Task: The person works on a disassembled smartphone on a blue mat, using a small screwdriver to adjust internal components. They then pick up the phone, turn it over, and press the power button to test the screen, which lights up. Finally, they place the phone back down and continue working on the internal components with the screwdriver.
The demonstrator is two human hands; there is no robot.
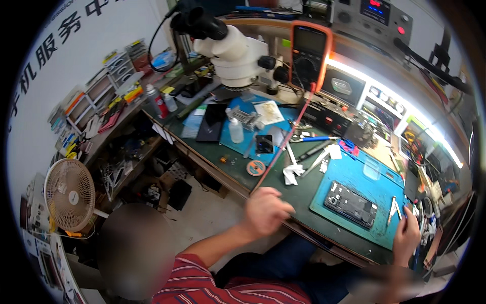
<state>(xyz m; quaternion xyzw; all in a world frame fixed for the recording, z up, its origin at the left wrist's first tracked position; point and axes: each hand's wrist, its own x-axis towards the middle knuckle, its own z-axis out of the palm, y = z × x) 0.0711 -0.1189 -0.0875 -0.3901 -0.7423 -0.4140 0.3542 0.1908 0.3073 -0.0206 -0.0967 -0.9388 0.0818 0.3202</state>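
Note:
My left hand (268, 210) hovers at the table's front edge, its fingers curled and a little blurred. A red test lead (284, 144) runs straight from the orange multimeter (309, 55) to beside this hand; I cannot tell whether the fingers grip it. At the right edge of the teal repair mat (319, 200), my right hand (406, 234) is closed around a thin blue tool, mostly hidden by the fingers. Silver tweezers (392, 210) lie just left of it. On the mat lies an opened phone (350, 203) with its dark inner side up.
A white microscope (235, 55) stands at the back. A white bottle (236, 130), a dark phone (211, 123), a small screen (264, 144), a round tin (255, 168) and crumpled tissue (292, 173) lie left of the mat. A fan (70, 194) stands at the far left.

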